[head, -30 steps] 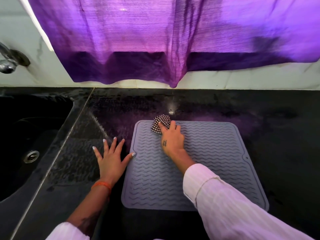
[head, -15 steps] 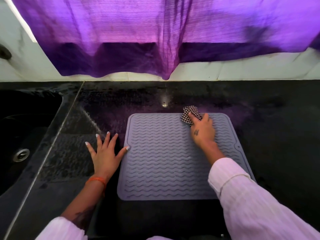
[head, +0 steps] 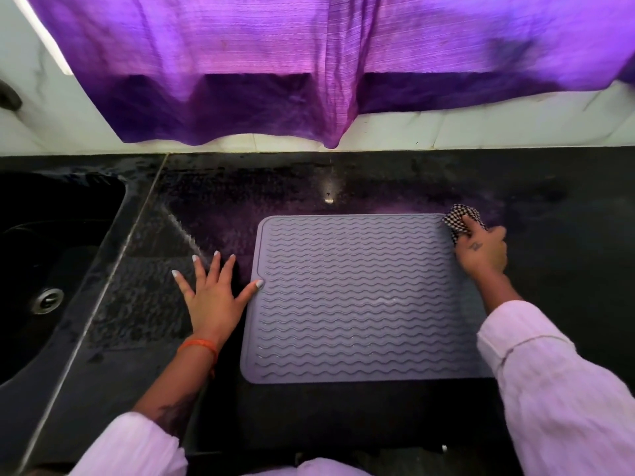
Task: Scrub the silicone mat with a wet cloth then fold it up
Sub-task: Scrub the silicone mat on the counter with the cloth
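Silicone mat flat on counter, between both hands, unfolded. Left hand splayed, thumb touching mat edge, holding nothing. Right hand grips checkered cloth at far corner. Mid-scrub; folding left.

Pale pink ribbed sleeves, an orange wrist thread, pale painted nails, small tattoo on one hand.

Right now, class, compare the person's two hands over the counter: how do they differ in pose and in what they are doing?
The left hand lies flat with fingers spread on the black counter, only its thumb tip touching the silicone mat; the right hand curls round a checkered cloth at the mat's far right corner. The left holds nothing; the right grips. Both show pale sleeves.
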The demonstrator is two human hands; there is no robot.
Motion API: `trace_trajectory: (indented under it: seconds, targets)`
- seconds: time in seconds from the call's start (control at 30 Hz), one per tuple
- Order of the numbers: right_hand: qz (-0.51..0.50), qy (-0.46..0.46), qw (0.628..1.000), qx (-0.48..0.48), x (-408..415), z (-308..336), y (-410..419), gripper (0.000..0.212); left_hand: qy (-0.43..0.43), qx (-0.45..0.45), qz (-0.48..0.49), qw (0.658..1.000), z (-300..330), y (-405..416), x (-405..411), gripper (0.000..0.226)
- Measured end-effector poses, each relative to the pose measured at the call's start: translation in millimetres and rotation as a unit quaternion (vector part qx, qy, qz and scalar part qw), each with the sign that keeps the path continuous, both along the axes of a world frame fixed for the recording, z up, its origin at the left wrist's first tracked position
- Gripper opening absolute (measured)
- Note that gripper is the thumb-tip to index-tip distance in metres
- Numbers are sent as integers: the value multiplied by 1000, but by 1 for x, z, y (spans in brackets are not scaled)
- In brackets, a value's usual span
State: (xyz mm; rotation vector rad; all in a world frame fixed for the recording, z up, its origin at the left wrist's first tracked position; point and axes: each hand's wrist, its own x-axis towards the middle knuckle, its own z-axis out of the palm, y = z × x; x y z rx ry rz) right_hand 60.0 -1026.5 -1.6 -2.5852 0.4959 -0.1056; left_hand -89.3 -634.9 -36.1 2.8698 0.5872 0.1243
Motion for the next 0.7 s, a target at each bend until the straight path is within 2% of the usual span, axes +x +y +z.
trace_trajectory:
  seconds: [0.1,0.2,0.33,0.5,0.7]
  targets:
    - [31,-61,997,47,-24,7,50,48,4,12,0,1000,-1,0,0,82]
    - [163,-89,978,93,-70,4,124,51,9,16,3,1000,-2,0,1,82]
    - [306,-69,939,138,-131,-5,216,54,9,24,9,1000,-2,1,0,79]
    - [381,-11,924,-21,-153,-19,243,54,34,46,9,998,-5,5,-1,73]
    - [357,-14,934,-35,-141,-18,212,53,13,32,17,999,-4,2,-2,83]
